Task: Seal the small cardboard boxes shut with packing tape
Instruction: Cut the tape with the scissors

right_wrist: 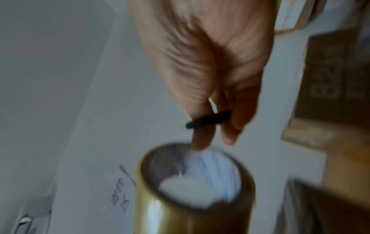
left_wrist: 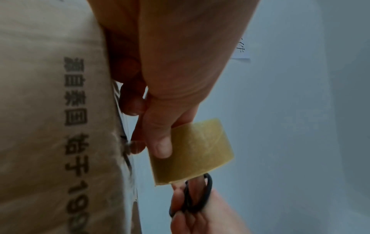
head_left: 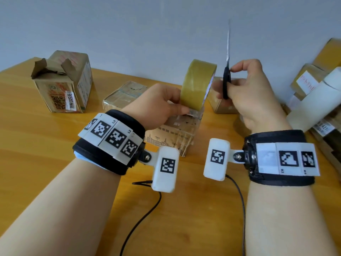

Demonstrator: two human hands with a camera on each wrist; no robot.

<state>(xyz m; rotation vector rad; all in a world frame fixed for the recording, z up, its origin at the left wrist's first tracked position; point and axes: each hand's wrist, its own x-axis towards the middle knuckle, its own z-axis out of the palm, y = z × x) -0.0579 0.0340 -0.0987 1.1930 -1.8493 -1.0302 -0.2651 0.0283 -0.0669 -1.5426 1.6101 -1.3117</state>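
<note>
Holding the tape roll (head_left: pixel 196 84) upright on the small box (head_left: pixel 177 130), the left hand (head_left: pixel 156 106) pinches sticky, floppy film—right hand (head_left: pixel 252 95) grips scissors (head_left: pixel 226 78)—best kept taut.

I'm at a parcel-packing spot: small labelled brown cardboard boxes (head_left: pixel 62 82) crowd my orange wooden table's (head_left: pixel 36 154) far edge, against a bare pale wall (head_left: pixel 147 24).

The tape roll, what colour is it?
The tape roll is yellowish brown, see-through looking. The head view shows it best.
</note>
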